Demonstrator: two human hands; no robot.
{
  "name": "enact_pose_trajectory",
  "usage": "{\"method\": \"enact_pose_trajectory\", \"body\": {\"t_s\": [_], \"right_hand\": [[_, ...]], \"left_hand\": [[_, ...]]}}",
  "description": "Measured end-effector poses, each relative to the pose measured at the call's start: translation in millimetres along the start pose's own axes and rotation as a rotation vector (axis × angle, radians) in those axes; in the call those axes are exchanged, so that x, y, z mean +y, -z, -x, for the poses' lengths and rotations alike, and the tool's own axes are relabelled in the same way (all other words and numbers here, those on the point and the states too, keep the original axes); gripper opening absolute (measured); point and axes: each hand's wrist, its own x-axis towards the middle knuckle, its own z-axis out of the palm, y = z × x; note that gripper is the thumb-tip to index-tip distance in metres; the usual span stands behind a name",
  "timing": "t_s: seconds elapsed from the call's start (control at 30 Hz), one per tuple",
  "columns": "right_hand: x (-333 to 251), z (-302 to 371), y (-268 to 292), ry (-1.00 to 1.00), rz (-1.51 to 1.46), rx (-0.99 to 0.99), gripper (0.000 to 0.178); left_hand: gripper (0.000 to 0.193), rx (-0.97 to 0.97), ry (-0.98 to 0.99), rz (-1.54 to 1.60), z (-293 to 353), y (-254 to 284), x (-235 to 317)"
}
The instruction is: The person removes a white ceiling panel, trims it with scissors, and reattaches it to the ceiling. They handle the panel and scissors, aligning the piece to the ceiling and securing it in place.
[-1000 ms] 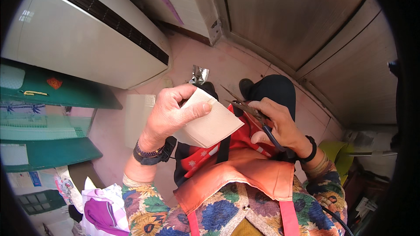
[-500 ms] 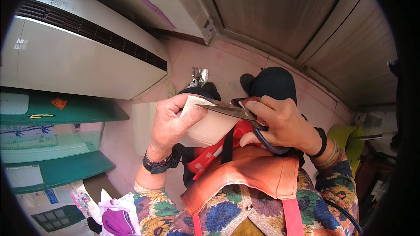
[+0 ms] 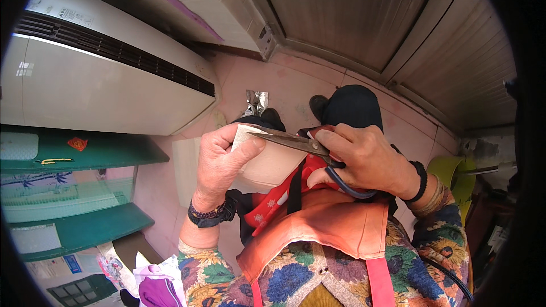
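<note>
My left hand [image 3: 223, 156] is closed on a folded cream sheet [image 3: 272, 166]; whether it is paper or cloth I cannot tell. Its thumb lies over the near face, and the sheet's lower part hangs above my lap. My right hand [image 3: 359, 156] grips a pair of dark metal scissors [image 3: 290, 141] with blue-black handle loops. The blades point left across the sheet's upper part, their tips close to my left thumb. One blade runs in front of the sheet; the other is partly hidden along its top edge.
An orange apron [image 3: 318, 222] covers my lap. To the left stand a white air conditioner [image 3: 114, 74] and green-edged shelves [image 3: 114, 150]. Silver foil packaging [image 3: 257, 101] lies on the pink tiled floor [image 3: 290, 74]. Panelled doors [image 3: 352, 17] rise ahead; a yellow-green round object [image 3: 452, 170] is at right.
The whole view has shifted slightly. Both hands keep their hold, and the scissors stay across the sheet with almost no change in blade position.
</note>
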Motion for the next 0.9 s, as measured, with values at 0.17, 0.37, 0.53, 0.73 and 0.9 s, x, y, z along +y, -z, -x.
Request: {"method": "enact_pose_trajectory", "body": {"t_s": [0.17, 0.37, 0.53, 0.73, 0.9], "right_hand": [[-0.2, -0.9, -0.1, -0.002, -0.021, -0.009, 0.067], [-0.7, -0.4, 0.8, 0.005, -0.004, -0.025, 0.065], [-1.1, -1.5, -1.6, 0.037, 0.013, 0.016, 0.055], [-0.3, -1.8, -3.2, 0.044, -0.018, 0.029, 0.054], [0.7, -1.0, 0.9, 0.009, -0.083, -0.059, 0.060]], "left_hand": [[0.019, -0.044, -0.021, 0.036, -1.2, 1.3, -2.4], [0.021, -0.009, -0.018, 0.107, -1.8, 0.0, -4.5], [0.021, -0.017, -0.017, 0.147, -1.5, 0.7, -5.5], [0.023, -0.059, -0.032, 0.160, -1.4, 3.8, -7.0], [0.022, -0.070, -0.035, 0.172, -2.1, 4.8, -6.2]]}}
